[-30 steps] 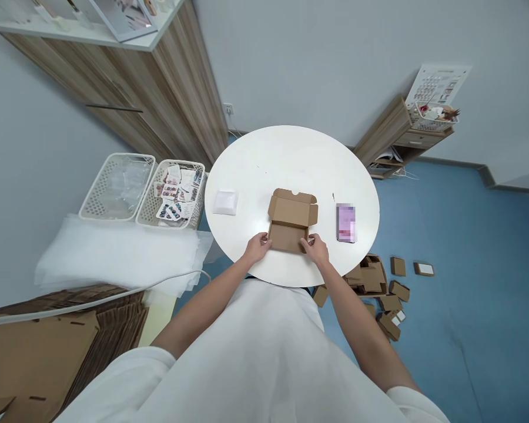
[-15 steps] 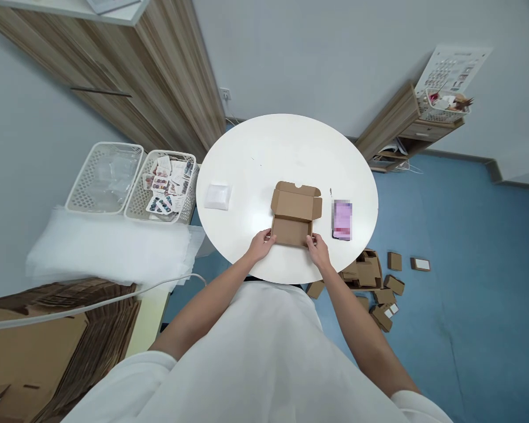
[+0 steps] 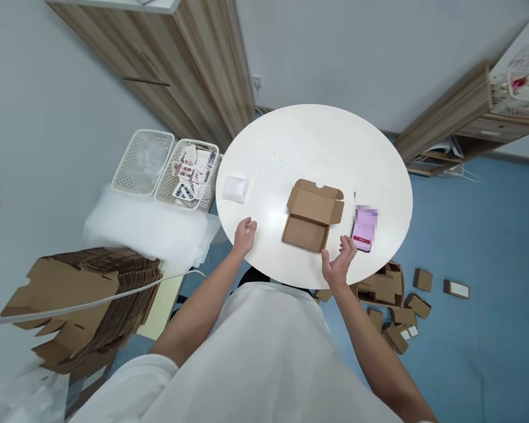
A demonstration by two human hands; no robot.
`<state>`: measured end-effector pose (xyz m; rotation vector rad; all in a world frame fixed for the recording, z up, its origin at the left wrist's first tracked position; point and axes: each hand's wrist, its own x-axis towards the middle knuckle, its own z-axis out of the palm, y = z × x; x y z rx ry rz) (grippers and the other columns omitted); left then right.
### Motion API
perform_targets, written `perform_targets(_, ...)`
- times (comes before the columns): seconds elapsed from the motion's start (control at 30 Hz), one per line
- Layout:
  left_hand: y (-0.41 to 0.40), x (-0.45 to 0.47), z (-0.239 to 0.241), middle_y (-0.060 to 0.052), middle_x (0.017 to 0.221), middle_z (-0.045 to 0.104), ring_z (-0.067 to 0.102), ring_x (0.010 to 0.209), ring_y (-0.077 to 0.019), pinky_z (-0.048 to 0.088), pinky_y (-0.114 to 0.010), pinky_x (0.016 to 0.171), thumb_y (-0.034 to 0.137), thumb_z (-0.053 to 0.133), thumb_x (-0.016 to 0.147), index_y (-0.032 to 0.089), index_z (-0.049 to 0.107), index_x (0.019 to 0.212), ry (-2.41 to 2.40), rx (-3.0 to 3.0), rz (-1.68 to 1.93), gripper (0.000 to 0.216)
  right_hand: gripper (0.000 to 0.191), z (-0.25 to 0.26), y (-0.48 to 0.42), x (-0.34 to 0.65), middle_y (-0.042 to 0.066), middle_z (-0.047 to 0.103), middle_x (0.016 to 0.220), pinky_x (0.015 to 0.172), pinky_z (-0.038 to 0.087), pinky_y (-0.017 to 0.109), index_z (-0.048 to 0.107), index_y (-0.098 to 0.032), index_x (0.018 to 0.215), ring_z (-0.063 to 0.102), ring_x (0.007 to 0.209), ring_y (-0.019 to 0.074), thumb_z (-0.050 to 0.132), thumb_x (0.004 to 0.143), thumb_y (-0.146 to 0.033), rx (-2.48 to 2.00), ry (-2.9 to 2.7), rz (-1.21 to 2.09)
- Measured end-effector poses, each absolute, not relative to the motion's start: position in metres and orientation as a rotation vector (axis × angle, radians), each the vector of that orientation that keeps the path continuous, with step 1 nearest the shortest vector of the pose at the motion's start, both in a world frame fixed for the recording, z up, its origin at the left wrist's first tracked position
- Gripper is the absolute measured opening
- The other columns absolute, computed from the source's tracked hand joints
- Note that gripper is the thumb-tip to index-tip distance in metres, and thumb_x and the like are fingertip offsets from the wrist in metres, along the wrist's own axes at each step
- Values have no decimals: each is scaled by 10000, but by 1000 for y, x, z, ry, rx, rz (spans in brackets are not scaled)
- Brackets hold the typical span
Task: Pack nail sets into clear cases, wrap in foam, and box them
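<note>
An open cardboard box [image 3: 306, 232] lies on the round white table [image 3: 308, 141], its lid tipped back toward the far side. My left hand [image 3: 244, 236] hovers near the table's left front edge, fingers loosely apart and holding nothing. It is apart from the box, below a white wrapped packet [image 3: 235, 189]. Close to the box's right front corner, my right hand [image 3: 339, 262] is open, with thumb and fingers spread. A phone [image 3: 364, 229] with a pinkish, partly blurred screen lies just beyond that hand.
Left of the table stand two white baskets, one with printed cards [image 3: 189, 176], one with clear bags [image 3: 147, 161]. White foam sheets [image 3: 150, 226] and stacked flat cardboard [image 3: 83, 294] lie nearer. Several small boxes [image 3: 418, 305] are on the blue floor at right.
Both hands have let go of the box. The left has moved away to the left, the right toward the phone. The view has turned left.
</note>
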<state>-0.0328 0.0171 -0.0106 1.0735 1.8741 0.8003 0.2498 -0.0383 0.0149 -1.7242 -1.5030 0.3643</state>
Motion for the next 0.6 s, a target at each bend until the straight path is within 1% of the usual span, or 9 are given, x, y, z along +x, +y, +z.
perform_targets(0.07, 27, -57, -8, -122, 1189, 508, 508, 1044, -194, 395, -318, 898, 474, 417, 822, 161, 452, 1179, 2008, 1030, 872, 476, 592, 30, -27, 228, 161, 337, 1237, 847, 392, 474, 312, -169, 1257, 361, 1143, 287, 509, 745, -391, -1623, -1626, 386)
perform_targets(0.1, 33, -69, -8, -123, 1196, 501, 510, 1042, -192, 393, -316, 901, 465, 423, 821, 159, 454, 1172, 2064, 1013, 899, 467, 554, 37, -20, 214, 155, 376, 1214, 850, 397, 460, 334, -177, 1245, 389, 1122, 274, 501, 753, -368, -1579, -1687, 463)
perform_targets(0.2, 57, -105, -10, -143, 1206, 488, 515, 1046, -194, 393, -312, 905, 431, 450, 814, 139, 450, 1172, 2136, 940, 936, 462, 417, 49, 12, 159, 108, 496, 1110, 811, 437, 394, 420, -215, 1186, 502, 958, 212, 455, 785, -323, -1499, -1829, 867)
perform_targets(0.23, 66, -116, -11, -144, 1207, 488, 517, 1048, -196, 395, -309, 903, 418, 481, 799, 138, 447, 1176, 2134, 930, 933, 471, 403, 48, 24, 140, 92, 514, 1101, 795, 448, 380, 431, -223, 1178, 521, 914, 195, 450, 787, -320, -1506, -1818, 997)
perform_targets(0.3, 86, -135, -16, -145, 1218, 484, 516, 1056, -202, 397, -305, 901, 390, 539, 764, 137, 439, 1192, 2121, 954, 915, 507, 409, 40, 51, 102, 80, 522, 1126, 758, 467, 345, 431, -227, 1184, 535, 888, 174, 445, 788, -329, -1574, -1700, 1197)
perform_targets(0.4, 114, -158, -21, -143, 1251, 468, 509, 1075, -220, 388, -316, 910, 373, 557, 751, 134, 431, 1214, 2098, 994, 846, 536, 433, 18, 88, 56, 79, 525, 1163, 822, 449, 337, 453, -214, 1176, 535, 958, 173, 488, 767, -350, -1694, -1542, 1365)
perform_targets(0.5, 134, -169, -24, -140, 1224, 493, 493, 1091, -250, 369, -360, 927, 355, 542, 758, 132, 446, 1206, 2059, 1047, 711, 509, 474, -1, 116, 25, 94, 495, 1226, 866, 433, 338, 447, -199, 1191, 512, 1048, 188, 512, 756, -374, -1784, -1331, 1432)
perform_targets(0.6, 141, -165, -22, -147, 1227, 471, 413, 1167, -275, 297, -387, 987, 310, 534, 761, 119, 482, 1168, 2076, 1266, 658, 452, 502, -11, 132, 7, 108, 478, 1251, 891, 423, 338, 427, -175, 1208, 500, 1085, 187, 513, 759, -381, -1826, -1151, 1419)
